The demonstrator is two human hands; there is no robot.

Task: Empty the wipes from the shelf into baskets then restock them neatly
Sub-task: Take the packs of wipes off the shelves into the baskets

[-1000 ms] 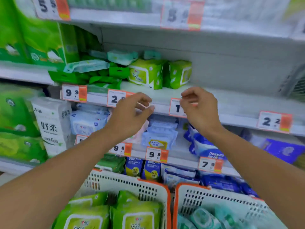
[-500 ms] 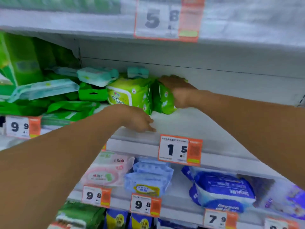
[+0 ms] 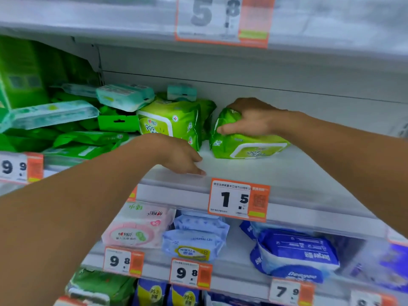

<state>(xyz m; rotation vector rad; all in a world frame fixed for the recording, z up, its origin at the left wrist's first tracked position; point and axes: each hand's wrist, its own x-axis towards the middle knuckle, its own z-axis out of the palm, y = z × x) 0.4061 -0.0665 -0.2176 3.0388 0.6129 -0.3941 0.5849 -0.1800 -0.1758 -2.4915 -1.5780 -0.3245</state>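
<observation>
Right hand [image 3: 249,118], right of centre in the frame, is clamped over a green pack of wipes [image 3: 245,142], fingers curled over its top and thumb pressed along its near side. The pack lies tipped over on the white shelf [image 3: 276,173], its label facing forward and down. Just to its left, apart from it, a second green pack [image 3: 170,122] stands upright (a small teal pack [image 3: 182,92] sits on top of it). Left hand [image 3: 183,157], at centre frame, rests low on the shelf near its front edge, fingers loosely bent with the tips on the surface, holding nothing. Upper left of the frame: a jumble of green and teal packs [image 3: 72,129]. An orange price tag [image 3: 239,198] reading 1.5 hangs on the shelf edge below the hands. Lower down, pink [image 3: 136,228] and blue packs [image 3: 295,255] sit on the next shelf.
</observation>
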